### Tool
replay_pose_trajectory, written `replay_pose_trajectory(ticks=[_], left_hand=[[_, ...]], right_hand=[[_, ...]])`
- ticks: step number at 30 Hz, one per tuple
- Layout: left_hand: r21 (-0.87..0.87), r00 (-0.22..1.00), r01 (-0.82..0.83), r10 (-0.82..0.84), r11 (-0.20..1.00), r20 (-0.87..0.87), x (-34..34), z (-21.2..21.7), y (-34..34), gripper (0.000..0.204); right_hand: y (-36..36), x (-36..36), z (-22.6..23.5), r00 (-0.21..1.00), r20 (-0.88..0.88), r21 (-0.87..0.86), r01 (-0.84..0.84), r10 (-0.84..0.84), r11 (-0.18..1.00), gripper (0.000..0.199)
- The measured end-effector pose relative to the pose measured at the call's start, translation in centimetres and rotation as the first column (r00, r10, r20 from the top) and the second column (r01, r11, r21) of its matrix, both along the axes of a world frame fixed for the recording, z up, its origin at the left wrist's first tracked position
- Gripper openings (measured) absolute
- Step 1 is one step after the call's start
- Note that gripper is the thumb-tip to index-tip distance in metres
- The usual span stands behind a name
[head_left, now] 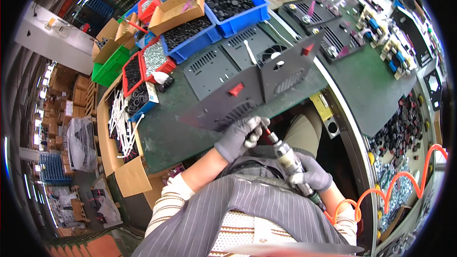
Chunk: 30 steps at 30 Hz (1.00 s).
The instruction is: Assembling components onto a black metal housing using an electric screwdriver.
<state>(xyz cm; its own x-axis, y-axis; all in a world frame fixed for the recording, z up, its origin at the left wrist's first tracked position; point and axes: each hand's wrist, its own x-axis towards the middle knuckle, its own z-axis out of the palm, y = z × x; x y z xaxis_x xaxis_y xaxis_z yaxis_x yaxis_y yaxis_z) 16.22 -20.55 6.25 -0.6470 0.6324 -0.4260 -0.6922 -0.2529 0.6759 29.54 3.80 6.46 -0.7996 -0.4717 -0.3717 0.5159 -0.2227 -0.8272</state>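
Note:
My right hand (312,173), in a grey glove with pale fingertips, is wrapped round a pneumatic screwdriver (286,157) at my lap. The tool points up and to the left, and an orange coiled hose (403,175) runs at its back end. Close to the bit, my gloved left hand (241,138) has its fingers curled and pinched; whatever they hold is too small to make out. Just beyond stand two dark grey metal panels (228,100), tilted up, each with a red switch (236,89) and vent slots. Behind them, more slotted panels (209,71) lie flat on the green bench (164,145).
Blue bins (238,26) of black parts stand at the back. Red bins (154,57) of screws and a green bin (109,70) are at the left, beside a cardboard box of white cable ties (124,128). A metal rail (350,123) runs along the right; small valve-like parts (395,52) lie beyond it.

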Motion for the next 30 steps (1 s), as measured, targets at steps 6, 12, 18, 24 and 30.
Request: replay_pose_trajectory(ticks=[6, 12, 18, 24, 30], left_hand=[[0.048, 0.994, 0.034, -0.039, 0.998, 0.103, -1.3, 0.2, 3.0, 0.033], [-0.027, 0.995, 0.078, -0.08, 0.997, -0.055, -2.1, 1.0, 4.8, 0.035], [-0.119, 0.978, 0.089, -0.109, 0.989, -0.176, -2.9, 2.1, 5.7, 0.033], [-0.165, 0.957, 0.065, -0.108, 0.984, -0.27, -3.3, 2.4, 6.1, 0.032], [-0.287, 0.919, 0.116, -0.213, 0.951, -0.333, -1.7, 4.3, 6.7, 0.042]], right_hand=[[1.7, 0.4, 0.6, 0.995, -0.008, -0.045, 0.098, -0.098, 0.994, 0.063], [3.2, 0.6, 0.7, 0.995, -0.04, -0.028, 0.094, -0.095, 0.995, 0.077], [4.0, 0.2, 1.2, 0.99, 0.129, -0.131, 0.077, -0.06, 0.988, 0.089], [3.6, -0.3, 1.2, 0.992, -0.076, 0.09, 0.105, -0.099, 0.99, 0.081], [4.2, -1.5, 2.1, 0.986, -0.063, 0.114, 0.161, -0.155, 0.98, 0.075]])
